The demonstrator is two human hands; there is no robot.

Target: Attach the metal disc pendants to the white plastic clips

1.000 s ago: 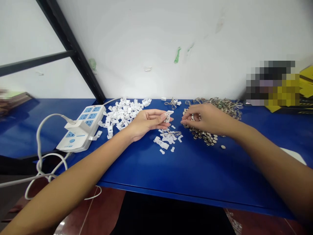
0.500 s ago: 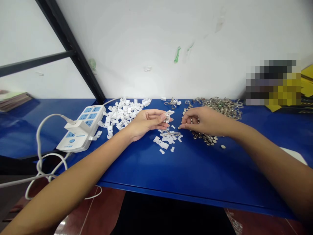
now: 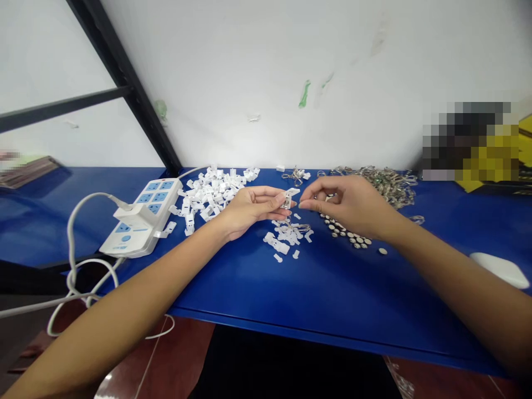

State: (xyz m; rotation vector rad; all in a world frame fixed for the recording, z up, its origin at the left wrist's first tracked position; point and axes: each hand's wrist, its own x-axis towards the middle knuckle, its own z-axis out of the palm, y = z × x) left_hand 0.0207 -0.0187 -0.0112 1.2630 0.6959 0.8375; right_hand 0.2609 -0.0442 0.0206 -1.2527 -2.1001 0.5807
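Note:
Between its thumb and fingers, my left hand (image 3: 251, 211) grips a small white plastic case (image 3: 293, 192) with its lid flipped up and a bit of metal showing inside. Just right of the case is my right hand (image 3: 351, 204), closed in a pinch; whatever its fingertips hold is too small to make out. Below that hand lie several round, silvery button-like discs (image 3: 356, 240). A small heap of flat white plastic pieces (image 3: 286, 234), with some thin wire loops among them, lies below the case.
Left of my hands is a pile of white plastic cases (image 3: 216, 191). A white power strip (image 3: 160, 221) with a plugged-in cable stands farther left. Tangled metal loops (image 3: 393, 185) lie at the back right. A white rounded object (image 3: 499, 270) sits by my right forearm on the blue table (image 3: 316, 293).
My right hand has moved up and left from the round discs to beside the white case, its fingertips pinched. My left hand stays about where it was with the case.

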